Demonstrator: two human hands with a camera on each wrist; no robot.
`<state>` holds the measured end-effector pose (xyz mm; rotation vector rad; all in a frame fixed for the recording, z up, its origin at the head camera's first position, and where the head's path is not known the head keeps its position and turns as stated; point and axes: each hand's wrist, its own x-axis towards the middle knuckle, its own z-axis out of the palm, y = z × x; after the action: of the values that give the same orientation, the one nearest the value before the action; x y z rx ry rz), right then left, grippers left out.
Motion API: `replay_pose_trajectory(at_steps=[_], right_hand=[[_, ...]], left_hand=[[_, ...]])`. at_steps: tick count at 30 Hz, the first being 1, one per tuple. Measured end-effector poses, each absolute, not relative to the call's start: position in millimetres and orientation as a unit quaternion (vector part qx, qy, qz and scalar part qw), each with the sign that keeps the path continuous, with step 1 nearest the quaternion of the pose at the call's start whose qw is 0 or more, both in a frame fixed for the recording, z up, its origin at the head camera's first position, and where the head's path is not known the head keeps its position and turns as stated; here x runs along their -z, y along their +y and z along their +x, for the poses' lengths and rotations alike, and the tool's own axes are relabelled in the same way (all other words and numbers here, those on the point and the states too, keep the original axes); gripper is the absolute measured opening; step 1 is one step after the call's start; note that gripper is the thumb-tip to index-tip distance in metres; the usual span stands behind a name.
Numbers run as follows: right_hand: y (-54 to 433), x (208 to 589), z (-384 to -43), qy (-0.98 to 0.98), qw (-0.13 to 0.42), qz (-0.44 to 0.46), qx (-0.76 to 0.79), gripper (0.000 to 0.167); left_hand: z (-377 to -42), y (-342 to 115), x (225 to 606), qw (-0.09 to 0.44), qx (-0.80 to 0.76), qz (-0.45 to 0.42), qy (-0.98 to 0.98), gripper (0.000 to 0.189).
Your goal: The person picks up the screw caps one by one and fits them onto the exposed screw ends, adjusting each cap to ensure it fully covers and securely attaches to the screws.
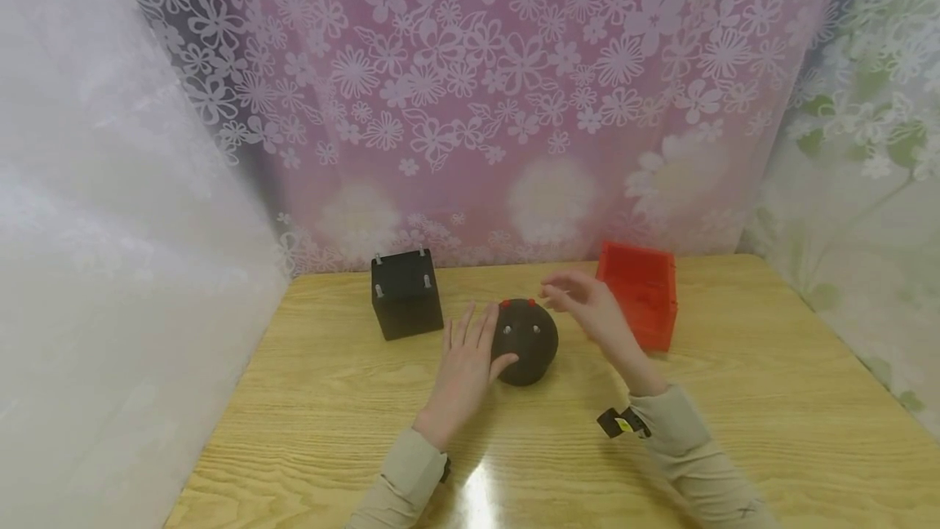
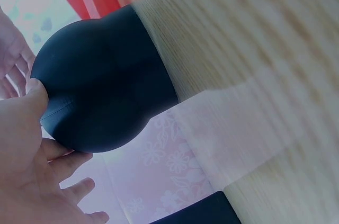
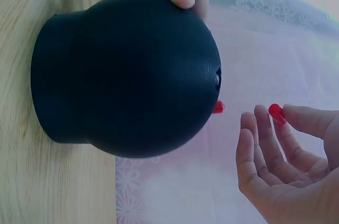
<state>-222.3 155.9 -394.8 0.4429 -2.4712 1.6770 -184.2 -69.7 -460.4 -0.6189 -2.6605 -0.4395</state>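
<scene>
A black ball-shaped body on a short round base (image 1: 525, 357) stands upright on the table. Two small red pegs (image 1: 505, 303) and two clear pegs (image 1: 507, 331) stick out of its top. My left hand (image 1: 463, 370) rests against the ball's left side, thumb on the near face and fingers fairly straight; two fingers lie off the surface in the left wrist view. To the right of the ball and apart from it, my right hand (image 1: 591, 308) pinches a small red peg (image 3: 275, 113) between thumb and index finger, the other fingers loosely curled.
Left of the ball stands a black box (image 1: 409, 317) with several clear pegs on its top. An open red box (image 1: 661, 341) sits behind my right forearm. Floral curtains (image 1: 477, 104) hang at the back and sides of the wooden table (image 1: 308, 431).
</scene>
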Motion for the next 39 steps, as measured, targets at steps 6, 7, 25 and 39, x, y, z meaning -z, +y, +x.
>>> replay_pose_trajectory(at_steps=[6,7,25,39], right_hand=[[144.9,395.3,-219.2,-0.833,0.076,0.158,-0.525,0.026],[143.4,395.5,-218.5,-0.835,0.077,0.16,-0.521,0.026],[119.3,401.4,-209.0,-0.851,0.132,0.241,-0.447,0.024],[113.1,405.0,-209.3,-0.869,0.174,0.269,-0.376,0.017]], left_hand=[[-184.3,-69.5,461.2,0.202,0.153,-0.225,-0.941,0.081],[-184.5,-69.5,461.3,0.202,0.153,-0.225,-0.941,0.081],[-184.9,-69.5,463.3,0.229,0.15,-0.233,-0.933,0.081],[-184.7,-69.8,461.1,0.191,0.151,-0.222,-0.944,0.08]])
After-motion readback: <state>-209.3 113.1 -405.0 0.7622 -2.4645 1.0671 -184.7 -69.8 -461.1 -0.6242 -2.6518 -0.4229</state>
